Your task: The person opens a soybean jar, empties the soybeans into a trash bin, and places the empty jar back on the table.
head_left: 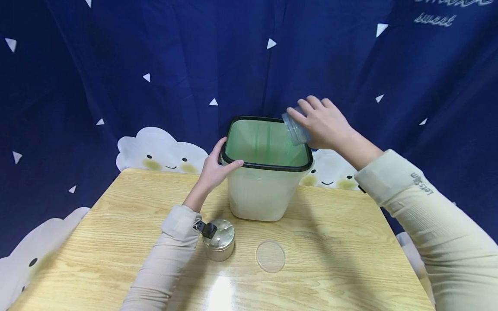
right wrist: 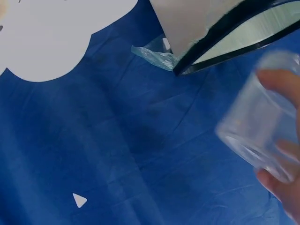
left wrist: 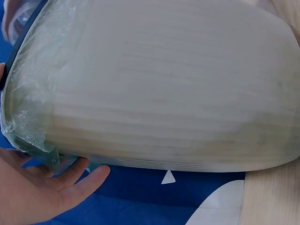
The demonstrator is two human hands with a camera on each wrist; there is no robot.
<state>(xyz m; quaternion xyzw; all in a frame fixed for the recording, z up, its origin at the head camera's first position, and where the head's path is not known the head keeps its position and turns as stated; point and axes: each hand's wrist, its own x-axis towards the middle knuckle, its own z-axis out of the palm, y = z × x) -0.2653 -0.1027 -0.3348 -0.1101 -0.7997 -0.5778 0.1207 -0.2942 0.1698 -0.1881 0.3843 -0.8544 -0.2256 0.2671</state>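
Note:
A white trash bin (head_left: pixel 264 194) with a black rim stands on the table, lined with a thin green bag (head_left: pixel 256 140) that folds over the rim. My left hand (head_left: pixel 215 167) holds the bin's near left corner, thumb over the front rim and fingers along the left side. In the left wrist view those fingers lie by the hanging bag edge. My right hand (head_left: pixel 326 122) grips a clear plastic jar (head_left: pixel 295 129), tilted over the bin's right rim. Through the jar's wall in the right wrist view, no contents show; the jar (right wrist: pixel 253 126) is slightly blurred there.
A round silver tin (head_left: pixel 222 246) sits on the table in front of the bin, below my left wrist. To its right lies a clear round lid (head_left: pixel 270 256). Behind the wooden table (head_left: pixel 330 242) hangs a blue curtain (head_left: pixel 175 65) with white triangles and clouds.

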